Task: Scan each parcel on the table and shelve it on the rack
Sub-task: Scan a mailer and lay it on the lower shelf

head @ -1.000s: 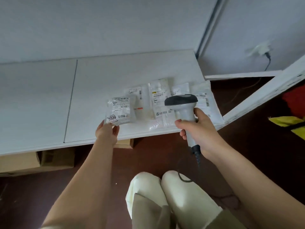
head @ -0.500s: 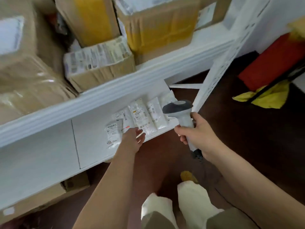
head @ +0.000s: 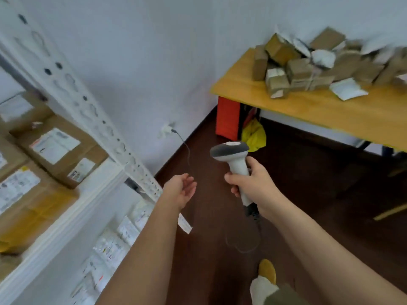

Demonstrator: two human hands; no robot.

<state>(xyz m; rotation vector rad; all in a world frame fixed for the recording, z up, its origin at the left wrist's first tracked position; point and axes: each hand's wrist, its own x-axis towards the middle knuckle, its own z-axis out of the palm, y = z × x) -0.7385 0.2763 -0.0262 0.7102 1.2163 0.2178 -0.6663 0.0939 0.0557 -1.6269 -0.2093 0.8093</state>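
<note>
My right hand [head: 251, 183] grips the handle of a white and grey barcode scanner [head: 231, 154], held upright over the dark floor. My left hand [head: 181, 188] hangs empty beside it, palm up, fingers relaxed. A heap of brown boxes and white bags, the parcels [head: 308, 69], lies on the yellow table [head: 319, 108] at the upper right, well away from both hands. The white rack [head: 72, 216] runs along the left; several small white packets [head: 114, 245] lie on its low shelf and brown boxes [head: 57, 150] on the shelf above.
A red box [head: 226, 117] and a yellow bag [head: 253, 135] sit under the table's left end. A wall socket with a cable [head: 167, 129] is in the corner. The scanner's cord [head: 242, 245] loops on the floor near my foot.
My left hand let go of the small packet on the low shelf and drew back empty. The view swung up and right from the rack toward the table; the scanner stayed in my right hand.
</note>
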